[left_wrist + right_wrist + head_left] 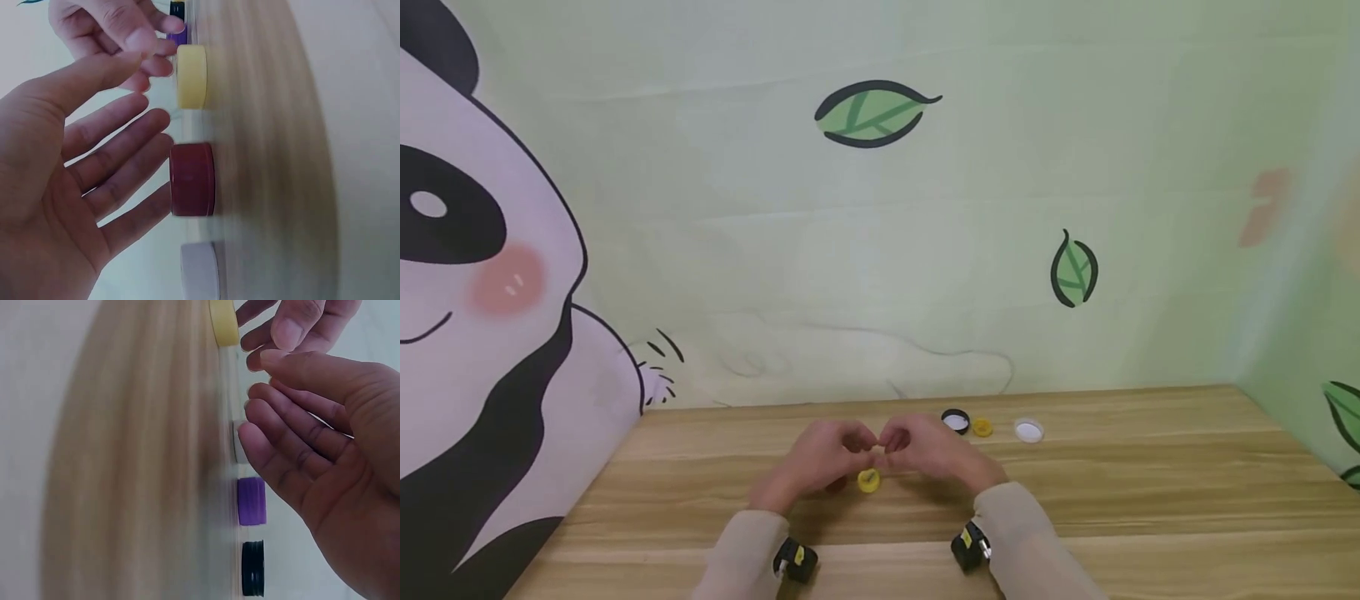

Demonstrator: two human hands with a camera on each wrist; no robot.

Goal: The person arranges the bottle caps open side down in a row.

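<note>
My left hand (823, 454) and right hand (928, 446) meet fingertip to fingertip above the wooden table, thumbs and index fingers bent toward each other. A small yellow sliver (270, 379) shows at the right fingertips; I cannot tell whether it is a thing being pinched. The other fingers are loosely spread. Just below the fingertips lies a round yellow cap (868, 481). Under the left hand is a dark red cap (192, 180), mostly hidden in the head view. A purple ridged cap (252, 501) and a black cap (252, 569) stand beyond the right hand's fingers.
Toward the back of the table (1150, 467) lie a black-rimmed round cap (956, 422), a small yellow piece (981, 427) and a whitish round lid (1028, 431). A pale cap (200, 272) stands near the red one. Behind the table hangs a green printed cloth (737, 250).
</note>
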